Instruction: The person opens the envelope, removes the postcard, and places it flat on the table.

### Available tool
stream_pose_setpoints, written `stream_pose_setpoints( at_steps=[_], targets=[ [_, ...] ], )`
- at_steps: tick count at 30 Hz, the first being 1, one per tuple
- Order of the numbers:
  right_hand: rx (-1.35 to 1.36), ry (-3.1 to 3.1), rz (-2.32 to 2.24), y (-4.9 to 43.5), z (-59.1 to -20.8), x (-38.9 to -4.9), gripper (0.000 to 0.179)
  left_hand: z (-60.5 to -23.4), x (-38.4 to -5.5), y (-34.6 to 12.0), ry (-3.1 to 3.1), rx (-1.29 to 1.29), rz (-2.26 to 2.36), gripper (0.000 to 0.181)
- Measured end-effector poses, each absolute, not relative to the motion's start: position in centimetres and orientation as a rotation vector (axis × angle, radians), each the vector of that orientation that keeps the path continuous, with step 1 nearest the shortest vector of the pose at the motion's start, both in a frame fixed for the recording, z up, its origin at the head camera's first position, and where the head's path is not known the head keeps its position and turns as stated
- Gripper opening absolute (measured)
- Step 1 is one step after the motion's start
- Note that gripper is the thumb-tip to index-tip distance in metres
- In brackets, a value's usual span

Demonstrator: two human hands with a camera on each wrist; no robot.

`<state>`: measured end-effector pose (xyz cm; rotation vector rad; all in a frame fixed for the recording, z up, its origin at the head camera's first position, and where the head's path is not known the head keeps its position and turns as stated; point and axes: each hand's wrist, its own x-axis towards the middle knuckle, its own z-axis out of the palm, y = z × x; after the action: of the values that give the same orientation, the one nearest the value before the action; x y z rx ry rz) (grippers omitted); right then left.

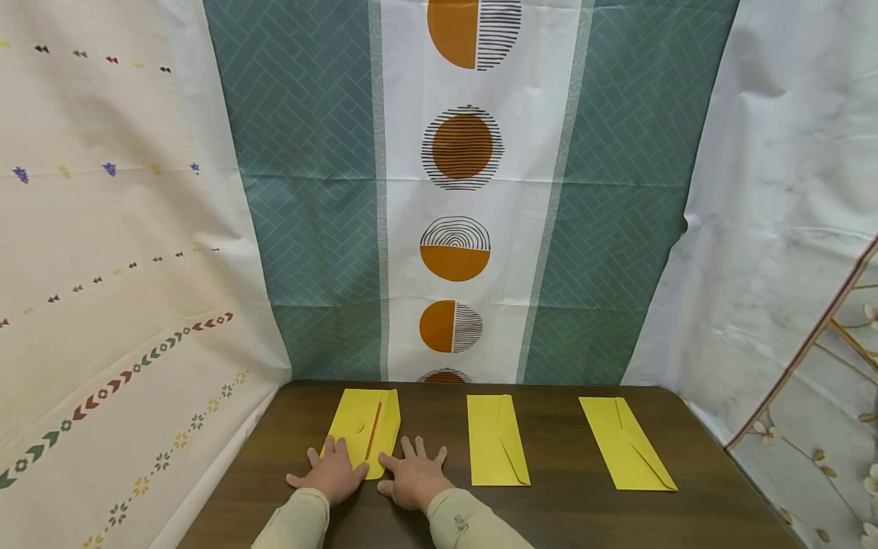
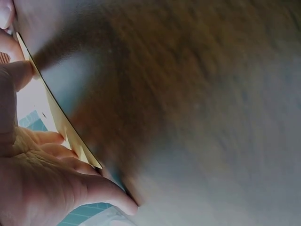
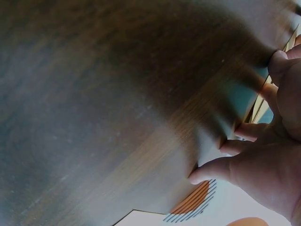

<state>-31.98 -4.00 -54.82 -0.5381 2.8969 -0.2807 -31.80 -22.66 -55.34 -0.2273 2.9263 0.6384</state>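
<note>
A yellow envelope [image 1: 351, 418] lies at the left of the dark wooden table, a reddish strip running lengthwise beside its right-hand flap. Fingers spread, my left hand [image 1: 332, 476] rests at the envelope's near left edge, its fingertips over the paper. In the left wrist view, the envelope's thin edge [image 2: 63, 123] shows beside the fingers. My right hand [image 1: 414, 479] is spread flat at the near right corner, thumb side by the envelope and the other fingers on the wood. The right wrist view catches the envelope's edge [image 3: 259, 109] beyond those fingers.
Two more yellow envelopes lie to the right, one near the middle [image 1: 488, 450] and another [image 1: 620, 446] farther right, both with flaps folded down. A patterned cloth [image 1: 315, 229] hangs behind the table [image 1: 562, 511], with pale cloths on both sides.
</note>
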Motion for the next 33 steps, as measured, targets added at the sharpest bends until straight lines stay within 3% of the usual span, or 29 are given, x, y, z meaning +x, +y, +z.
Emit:
stream_pose_setpoints(
  at_steps=[15, 33],
  targets=[
    [-0.539, 2.900, -0.278, -4.05, -55.04, -32.15, 0.053, -55.41, -31.90, -21.93, 2.977, -0.230, 0.602, 0.073],
    [-0.542, 2.900, -0.281, -4.02, -55.30, -32.15, 0.054, -56.19, -32.20, -21.99, 3.007, -0.218, 0.562, 0.070]
  ],
)
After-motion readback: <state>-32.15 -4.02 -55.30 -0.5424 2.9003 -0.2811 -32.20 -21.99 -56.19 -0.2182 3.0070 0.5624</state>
